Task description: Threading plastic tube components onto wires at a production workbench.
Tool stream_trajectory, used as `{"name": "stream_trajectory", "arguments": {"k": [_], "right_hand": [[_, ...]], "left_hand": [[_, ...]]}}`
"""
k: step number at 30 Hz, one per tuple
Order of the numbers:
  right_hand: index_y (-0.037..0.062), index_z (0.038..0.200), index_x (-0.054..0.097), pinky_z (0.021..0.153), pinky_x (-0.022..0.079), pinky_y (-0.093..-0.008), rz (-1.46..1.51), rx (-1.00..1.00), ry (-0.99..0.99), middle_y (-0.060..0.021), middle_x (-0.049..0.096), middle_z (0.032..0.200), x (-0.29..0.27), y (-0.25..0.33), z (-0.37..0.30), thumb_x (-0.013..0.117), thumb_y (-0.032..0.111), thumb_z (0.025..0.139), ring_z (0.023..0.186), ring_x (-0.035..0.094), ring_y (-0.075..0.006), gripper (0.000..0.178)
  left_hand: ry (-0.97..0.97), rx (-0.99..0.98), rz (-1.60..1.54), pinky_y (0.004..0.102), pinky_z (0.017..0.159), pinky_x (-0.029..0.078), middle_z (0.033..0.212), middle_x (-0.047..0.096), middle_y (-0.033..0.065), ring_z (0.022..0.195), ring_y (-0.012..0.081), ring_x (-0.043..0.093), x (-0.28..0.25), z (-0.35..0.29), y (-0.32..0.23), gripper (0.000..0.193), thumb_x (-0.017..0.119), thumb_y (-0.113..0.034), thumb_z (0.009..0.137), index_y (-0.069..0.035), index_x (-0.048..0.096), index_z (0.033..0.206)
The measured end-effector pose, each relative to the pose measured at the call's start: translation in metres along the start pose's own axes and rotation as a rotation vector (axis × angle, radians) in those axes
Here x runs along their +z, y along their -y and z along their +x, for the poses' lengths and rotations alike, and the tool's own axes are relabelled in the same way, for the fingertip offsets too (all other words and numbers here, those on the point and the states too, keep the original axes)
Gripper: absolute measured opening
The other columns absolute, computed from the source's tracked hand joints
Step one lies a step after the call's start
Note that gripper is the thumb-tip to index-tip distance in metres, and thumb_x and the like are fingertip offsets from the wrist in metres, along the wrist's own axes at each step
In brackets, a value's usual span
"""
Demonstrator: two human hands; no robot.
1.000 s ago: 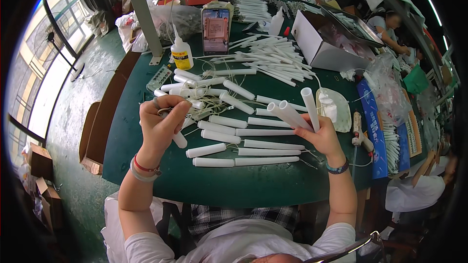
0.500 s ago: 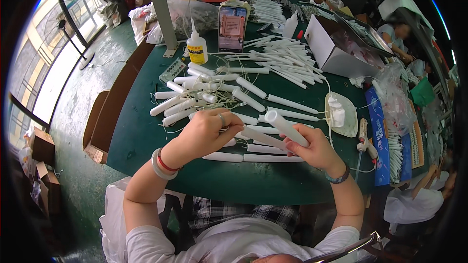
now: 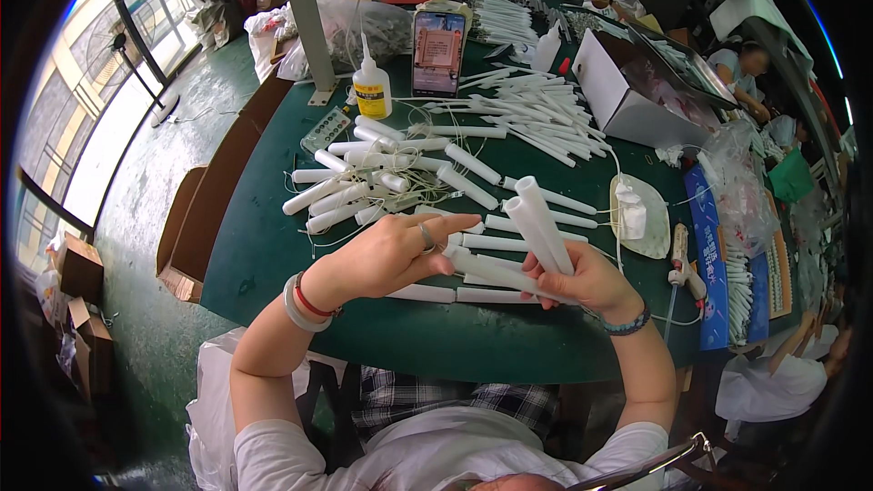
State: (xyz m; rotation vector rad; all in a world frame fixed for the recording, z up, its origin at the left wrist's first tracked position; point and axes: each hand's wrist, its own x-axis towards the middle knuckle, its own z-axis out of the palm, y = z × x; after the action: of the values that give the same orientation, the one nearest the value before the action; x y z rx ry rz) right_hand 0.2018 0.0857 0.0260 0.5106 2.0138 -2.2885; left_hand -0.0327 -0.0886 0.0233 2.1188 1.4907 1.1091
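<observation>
My right hand (image 3: 587, 282) is closed around white plastic tubes (image 3: 544, 236), two of them pointing up side by side with an open end showing. Another white tube (image 3: 496, 275) runs leftward from under its fingers, its far end close to my left thumb. My left hand (image 3: 396, 250) hovers over the table with index finger stretched out and thumb apart; its other fingers are partly hidden. Beyond it lies a heap of white tubes with thin wires (image 3: 364, 177). White tubes in rows (image 3: 546, 214) lie behind my right hand.
On the green table (image 3: 391, 341) stand a yellow-labelled glue bottle (image 3: 372, 91), a phone (image 3: 438, 55) and a white box (image 3: 618, 91). Thin white sticks (image 3: 546, 114) are piled mid-back. A glue gun (image 3: 679, 259) lies right, beside a blue carton (image 3: 709, 255). Other people sit beyond.
My left fingers have parted, the index now stretched out to the right. In my right hand, two tubes now point up together where one did before.
</observation>
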Motion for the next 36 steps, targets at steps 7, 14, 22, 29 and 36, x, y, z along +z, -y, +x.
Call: {"name": "stream_trajectory", "arguments": {"k": [7,14,22,29,36], "right_hand": [[-0.0006,0.104,0.06,0.069,0.051,-0.0241,-0.361,-0.225,-0.122,-0.0056,0.064,0.089,0.012,-0.001,-0.004,0.067,0.003,0.079,0.078,0.062,-0.0113,0.026],[0.0006,0.106,0.059,0.073,0.05,-0.0259,-0.474,-0.293,-0.092,-0.0067,0.065,0.089,0.011,-0.001,-0.003,0.063,0.004,0.084,0.08,0.062,-0.012,0.023],[-0.002,0.105,0.06,0.07,0.053,-0.0257,-0.288,-0.229,-0.141,-0.0067,0.063,0.09,0.016,-0.001,-0.003,0.063,0.001,0.083,0.077,0.062,-0.0126,0.023],[-0.0026,0.105,0.059,0.069,0.053,-0.0267,-0.406,-0.306,-0.155,-0.007,0.063,0.088,0.021,-0.004,-0.001,0.062,0.003,0.084,0.076,0.063,-0.0131,0.022],[0.0001,0.105,0.059,0.067,0.053,-0.0251,-0.206,-0.187,-0.257,-0.0065,0.066,0.086,-0.006,0.003,-0.021,0.063,0.006,0.086,0.074,0.064,-0.013,0.021]], "left_hand": [[-0.05,-0.06,-0.038,0.033,0.063,0.045,0.076,0.052,0.0094,0.063,0.0221,0.053,0.005,0.0,-0.001,0.071,0.035,-0.055,0.091,0.001,0.041,0.133],[-0.044,-0.058,-0.116,0.0278,0.059,0.044,0.066,0.05,0.0059,0.053,0.0169,0.051,0.001,-0.001,0.003,0.093,0.019,-0.071,0.086,0.006,0.039,0.133],[0.008,-0.02,-0.19,0.0297,0.059,0.043,0.065,0.049,0.0078,0.056,0.0201,0.052,0.002,-0.001,0.01,0.097,0.018,-0.072,0.086,0.011,0.035,0.133],[-0.043,-0.119,0.087,0.0322,0.059,0.048,0.079,0.063,0.0127,0.062,0.0267,0.062,0.009,0.001,-0.007,0.053,0.07,-0.02,0.081,-0.004,0.048,0.127],[-0.102,-0.13,0.147,0.0311,0.059,0.049,0.077,0.065,0.0138,0.063,0.0254,0.063,-0.006,-0.002,-0.006,0.023,0.066,-0.015,0.084,-0.002,0.061,0.102]]}}
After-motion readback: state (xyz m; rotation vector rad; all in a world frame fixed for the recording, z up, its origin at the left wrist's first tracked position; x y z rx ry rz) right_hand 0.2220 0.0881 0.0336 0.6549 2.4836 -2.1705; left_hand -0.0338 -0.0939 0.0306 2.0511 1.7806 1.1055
